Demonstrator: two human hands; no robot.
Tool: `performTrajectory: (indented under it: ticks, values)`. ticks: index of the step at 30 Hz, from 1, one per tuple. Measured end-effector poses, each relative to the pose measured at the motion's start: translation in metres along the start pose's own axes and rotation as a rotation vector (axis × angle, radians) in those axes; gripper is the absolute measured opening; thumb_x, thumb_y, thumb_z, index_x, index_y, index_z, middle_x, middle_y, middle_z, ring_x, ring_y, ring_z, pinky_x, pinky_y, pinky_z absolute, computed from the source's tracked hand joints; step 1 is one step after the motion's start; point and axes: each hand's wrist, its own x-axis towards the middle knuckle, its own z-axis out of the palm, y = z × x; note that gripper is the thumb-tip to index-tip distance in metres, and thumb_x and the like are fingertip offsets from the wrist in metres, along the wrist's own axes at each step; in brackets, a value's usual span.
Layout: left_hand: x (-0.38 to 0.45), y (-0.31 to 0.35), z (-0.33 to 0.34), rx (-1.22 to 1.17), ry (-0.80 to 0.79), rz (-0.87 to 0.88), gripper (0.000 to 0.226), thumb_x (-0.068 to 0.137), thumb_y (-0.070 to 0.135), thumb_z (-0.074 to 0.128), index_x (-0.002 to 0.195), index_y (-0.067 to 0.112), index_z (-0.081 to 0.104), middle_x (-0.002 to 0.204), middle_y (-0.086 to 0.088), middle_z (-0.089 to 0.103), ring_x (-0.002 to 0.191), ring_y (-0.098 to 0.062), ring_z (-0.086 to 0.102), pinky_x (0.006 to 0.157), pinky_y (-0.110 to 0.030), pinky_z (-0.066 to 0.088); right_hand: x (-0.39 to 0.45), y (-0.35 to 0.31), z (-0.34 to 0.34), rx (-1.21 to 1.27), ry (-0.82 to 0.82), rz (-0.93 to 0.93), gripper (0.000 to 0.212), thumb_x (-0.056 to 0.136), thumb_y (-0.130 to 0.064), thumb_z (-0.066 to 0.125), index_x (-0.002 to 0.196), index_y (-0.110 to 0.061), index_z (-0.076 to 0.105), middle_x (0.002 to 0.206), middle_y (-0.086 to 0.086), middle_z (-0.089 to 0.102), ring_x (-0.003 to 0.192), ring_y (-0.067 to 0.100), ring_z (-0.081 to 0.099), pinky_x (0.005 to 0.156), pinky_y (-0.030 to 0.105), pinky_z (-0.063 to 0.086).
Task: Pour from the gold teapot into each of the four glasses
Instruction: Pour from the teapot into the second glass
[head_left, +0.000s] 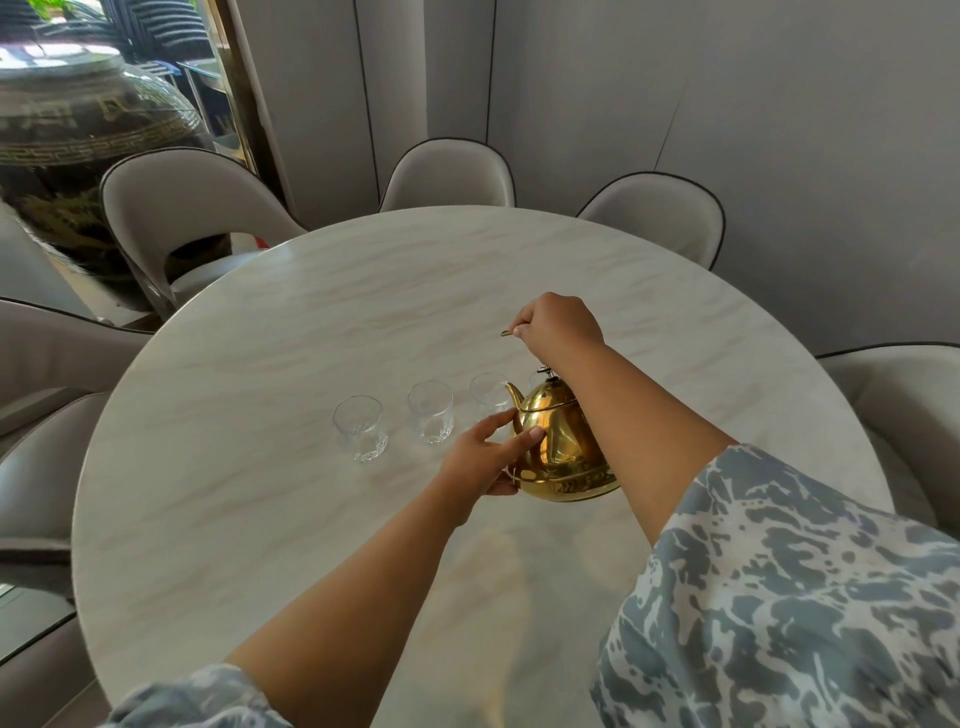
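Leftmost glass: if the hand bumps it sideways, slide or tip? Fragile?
The leftmost glass looks short and wide with a thick cut base, so it would probably slide on the smooth marble table rather than tip. It appears empty, so likely light and easily knocked. Clear glass: probably chips or breaks if it falls.

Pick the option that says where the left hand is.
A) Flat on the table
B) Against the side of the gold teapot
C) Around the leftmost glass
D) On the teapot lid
B: the left hand rests its fingers against the gold teapot body, below the spout.
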Motion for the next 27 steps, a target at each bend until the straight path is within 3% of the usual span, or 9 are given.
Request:
performTrajectory:
  ticks: [7,11,18,23,27]
  values:
    - [0.000,0.000,0.000,0.002,-0.004,-0.004,0.068,0.077,0.049,0.074,0.139,0.034,0.051,0.109,-0.008,0.072,0.092,-0.025,0.072,0.081,-0.039,0.062,0.001,-0.001,0.000,-0.006,0.004,0.002,0.019,0.095,-0.017,0.060,0.107,-0.016,0.075,0.109,0.010,0.073,0.099,0.027,0.067,0.071,0.028,0.048]
    - [0.001,-0.002,-0.002,0.010,-0.013,-0.003,0.067,0.078,0.048,0.074,0.139,0.034,0.051,0.101,-0.004,0.072,0.090,-0.023,0.072,0.079,-0.037,0.062,-0.002,0.000,0.000,-0.004,0.013,0.002,0.020,0.096,-0.016,0.059,0.110,-0.016,0.074,0.110,0.010,0.073,0.100,0.026,0.067,0.071,0.027,0.048]
    - [0.011,-0.017,-0.002,0.019,-0.034,-0.021,0.068,0.073,0.042,0.081,0.136,0.033,0.054,0.105,-0.009,0.076,0.097,-0.024,0.072,0.090,-0.045,0.058,-0.022,0.019,0.012,0.086,0.085,0.022,0.025,0.098,-0.019,0.055,0.114,-0.015,0.073,0.113,0.010,0.073,0.102,0.027,0.068,0.076,0.027,0.049]
    - [0.016,-0.027,-0.008,0.041,-0.039,-0.018,0.076,0.069,0.037,0.086,0.138,0.034,0.053,0.119,-0.017,0.068,0.106,-0.027,0.070,0.098,-0.049,0.053,-0.043,0.032,0.027,0.225,0.189,0.020,0.027,0.098,-0.022,0.055,0.118,-0.016,0.072,0.119,0.005,0.072,0.106,0.022,0.069,0.082,0.026,0.052]
    - [0.012,-0.029,-0.013,0.036,-0.025,-0.009,0.079,0.066,0.035,0.088,0.137,0.037,0.053,0.127,-0.013,0.061,0.108,-0.025,0.067,0.097,-0.045,0.054,-0.053,0.032,0.032,0.288,0.243,0.003,0.027,0.098,-0.023,0.056,0.118,-0.017,0.072,0.120,0.003,0.072,0.109,0.020,0.067,0.084,0.023,0.050]
